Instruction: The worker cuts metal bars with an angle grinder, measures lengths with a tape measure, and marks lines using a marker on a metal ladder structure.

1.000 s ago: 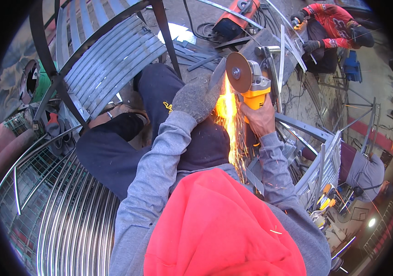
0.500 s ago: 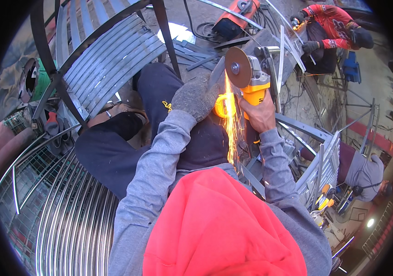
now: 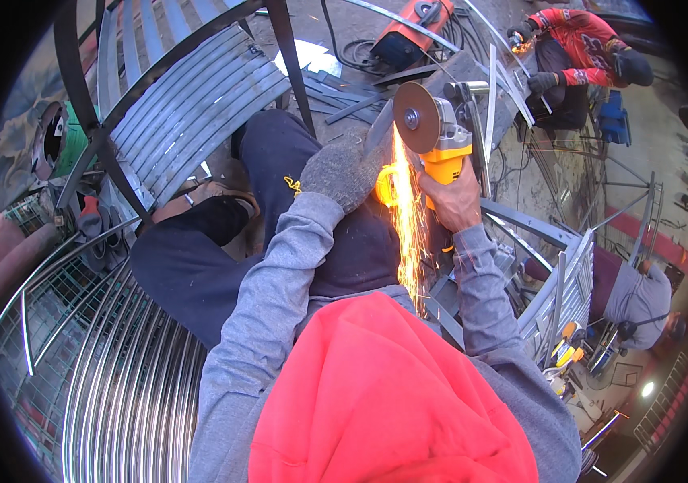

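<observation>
My bare right hand (image 3: 453, 196) is wrapped round the yellow body of an angle grinder (image 3: 447, 165). Its brown disc (image 3: 415, 117) stands nearly upright, facing left. In a grey knit glove, my left hand (image 3: 341, 175) is closed on a flat grey metal piece (image 3: 379, 129), which sticks up from the fingers against the disc's left edge. The glove hides the piece's lower part. A bright stream of sparks (image 3: 408, 233) runs from that edge down toward my lap, past a round yellow part (image 3: 387, 185) beside the glove.
Metal slat panels in a dark frame (image 3: 191, 113) stand at the far left. Curved shiny tubes (image 3: 131, 386) lie lower left. A red machine (image 3: 412, 32) sits at the back. One person (image 3: 573, 48) works at far right; another (image 3: 638, 298) bends at right.
The spark stream has grown wider and denser toward my lap. Both my hands, the grinder and the metal piece look almost unmoved.
</observation>
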`<state>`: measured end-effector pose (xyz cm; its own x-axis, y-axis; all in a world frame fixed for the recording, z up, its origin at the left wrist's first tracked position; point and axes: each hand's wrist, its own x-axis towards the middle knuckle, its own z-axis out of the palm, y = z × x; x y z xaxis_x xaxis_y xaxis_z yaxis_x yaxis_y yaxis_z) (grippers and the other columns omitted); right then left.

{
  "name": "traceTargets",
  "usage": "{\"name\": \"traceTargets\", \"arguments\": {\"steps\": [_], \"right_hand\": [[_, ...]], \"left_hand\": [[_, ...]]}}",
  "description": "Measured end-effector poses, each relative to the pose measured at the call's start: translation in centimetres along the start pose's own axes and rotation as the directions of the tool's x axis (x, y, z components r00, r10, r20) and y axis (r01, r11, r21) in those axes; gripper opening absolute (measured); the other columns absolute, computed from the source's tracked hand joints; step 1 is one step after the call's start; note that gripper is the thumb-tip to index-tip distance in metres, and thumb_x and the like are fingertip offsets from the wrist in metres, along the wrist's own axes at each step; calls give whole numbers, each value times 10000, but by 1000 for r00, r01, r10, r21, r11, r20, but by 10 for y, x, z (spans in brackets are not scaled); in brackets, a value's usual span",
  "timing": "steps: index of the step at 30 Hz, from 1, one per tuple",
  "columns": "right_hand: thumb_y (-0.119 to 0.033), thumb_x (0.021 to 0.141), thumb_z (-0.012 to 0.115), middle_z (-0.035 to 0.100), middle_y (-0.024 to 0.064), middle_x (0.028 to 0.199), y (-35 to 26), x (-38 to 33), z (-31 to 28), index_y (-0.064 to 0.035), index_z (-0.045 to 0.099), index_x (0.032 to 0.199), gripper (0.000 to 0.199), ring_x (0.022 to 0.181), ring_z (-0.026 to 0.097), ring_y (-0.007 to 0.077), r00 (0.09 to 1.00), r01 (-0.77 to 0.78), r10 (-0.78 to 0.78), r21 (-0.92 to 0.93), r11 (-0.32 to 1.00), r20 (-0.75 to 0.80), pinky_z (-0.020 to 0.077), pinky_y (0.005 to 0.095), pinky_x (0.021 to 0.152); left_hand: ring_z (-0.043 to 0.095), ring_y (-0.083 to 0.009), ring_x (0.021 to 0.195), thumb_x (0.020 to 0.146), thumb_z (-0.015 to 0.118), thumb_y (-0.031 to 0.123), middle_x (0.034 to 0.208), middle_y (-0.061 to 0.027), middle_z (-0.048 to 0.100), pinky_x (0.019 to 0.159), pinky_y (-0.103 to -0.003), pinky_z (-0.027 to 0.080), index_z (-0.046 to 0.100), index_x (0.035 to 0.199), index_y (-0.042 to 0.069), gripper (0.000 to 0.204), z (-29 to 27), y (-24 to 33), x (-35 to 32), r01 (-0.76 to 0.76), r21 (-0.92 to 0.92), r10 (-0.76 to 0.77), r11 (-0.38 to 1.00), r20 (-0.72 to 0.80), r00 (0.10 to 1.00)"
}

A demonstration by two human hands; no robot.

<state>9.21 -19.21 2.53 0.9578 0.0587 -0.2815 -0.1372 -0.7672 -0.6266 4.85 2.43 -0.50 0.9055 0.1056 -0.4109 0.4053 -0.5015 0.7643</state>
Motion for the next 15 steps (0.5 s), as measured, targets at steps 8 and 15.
{"name": "traceTargets", "arguments": {"steps": [8, 15], "right_hand": [[-322, 730, 830, 721, 202, 1116, 2, -2, -1, -3, 552, 1282, 696, 998, 724, 330, 1000, -22, 22, 5, 1000, 12, 560, 409, 890], [-320, 726, 833, 728, 186, 1103, 0, -5, -2, -3, 543, 1293, 711, 982, 724, 308, 1000, 10, -11, 51, 999, 8, 559, 402, 891]], "left_hand": [[704, -455, 976, 989, 559, 511, 1066, -278, 719, 876, -530, 552, 606, 1323, 68, 556, 11, -14, 3, -99, 26, 101, 995, -70, 992], [708, -455, 955, 987, 564, 501, 1050, -270, 724, 849, -529, 560, 613, 1301, 66, 539, 13, -14, 3, -97, 53, 100, 994, -61, 993]]}}
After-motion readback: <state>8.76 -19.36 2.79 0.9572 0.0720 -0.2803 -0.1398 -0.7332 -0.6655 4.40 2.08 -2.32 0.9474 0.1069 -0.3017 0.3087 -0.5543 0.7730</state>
